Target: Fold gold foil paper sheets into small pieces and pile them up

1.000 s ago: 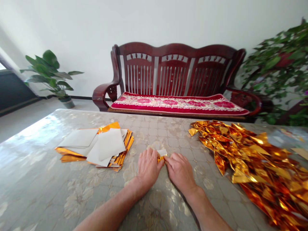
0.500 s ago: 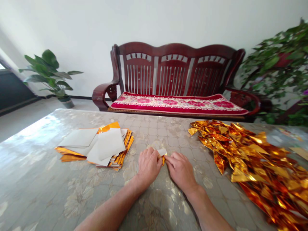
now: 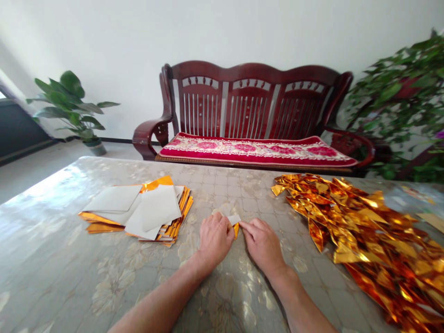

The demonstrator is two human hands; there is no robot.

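Observation:
A small sheet of gold foil paper (image 3: 236, 230), white on its back, lies partly folded between my hands at the middle of the table. My left hand (image 3: 215, 236) is closed on its left side and covers much of it. At the paper's right edge, my right hand (image 3: 262, 243) touches it with the thumb and forefinger together. To the left is a stack of foil sheets (image 3: 152, 210), mostly white side up with gold edges showing. On the right spreads a heap of folded gold foil pieces (image 3: 367, 231).
The table (image 3: 114, 268) wears a patterned, shiny cover. Behind it stands a dark red wooden bench (image 3: 249, 111) with a red floral seat cover (image 3: 256, 150). A clear plastic bag (image 3: 414, 199) lies beyond the heap. Potted plants stand at left (image 3: 74, 106) and right (image 3: 398, 101).
My right hand's fingertips have shifted slightly up and right along the paper, and more of its gold fold shows. My left hand has stayed nearly still.

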